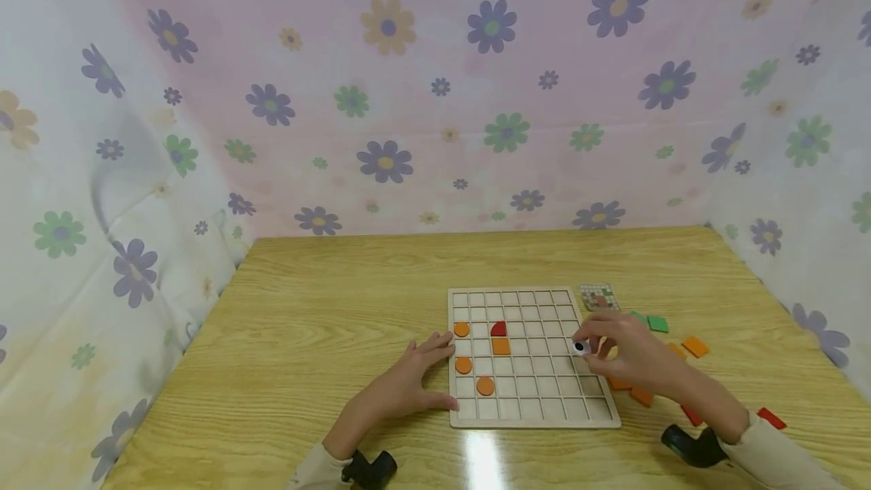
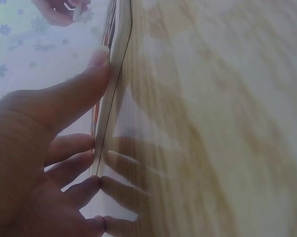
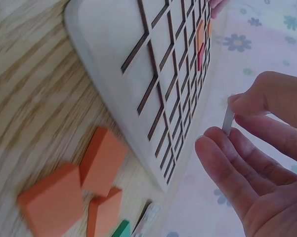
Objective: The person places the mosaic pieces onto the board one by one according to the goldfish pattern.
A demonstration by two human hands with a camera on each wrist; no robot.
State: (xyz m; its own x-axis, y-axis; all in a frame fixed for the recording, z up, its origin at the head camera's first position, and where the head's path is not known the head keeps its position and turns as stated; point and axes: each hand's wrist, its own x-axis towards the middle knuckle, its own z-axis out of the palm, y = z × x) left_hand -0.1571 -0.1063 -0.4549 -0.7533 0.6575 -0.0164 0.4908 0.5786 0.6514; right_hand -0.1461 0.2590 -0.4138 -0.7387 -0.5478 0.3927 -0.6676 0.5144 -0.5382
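A pale wooden grid board (image 1: 531, 423) lies flat on the table. My left hand (image 1: 401, 384) touches its left edge with fingers spread and fairly straight; in the left wrist view the thumb (image 2: 81, 86) lies along the rim. Above the board's right side, my right hand (image 1: 636, 358) pinches a small white tile (image 1: 581, 348) with a black dot between thumb and fingers. Seen edge-on in the right wrist view, the tile (image 3: 228, 121) is thin. Towards the left of the grid sit three orange discs (image 1: 463, 365), an orange square (image 1: 500, 346) and a red rounded piece (image 1: 499, 329).
Loose orange tiles (image 1: 695, 346), green tiles (image 1: 657, 324) and red tiles (image 1: 772, 418) are scattered right of the board, some partly under my right hand. A small patterned card (image 1: 599, 297) lies by the board's far right corner. Flowered cloth (image 1: 435, 127) hangs behind the table.
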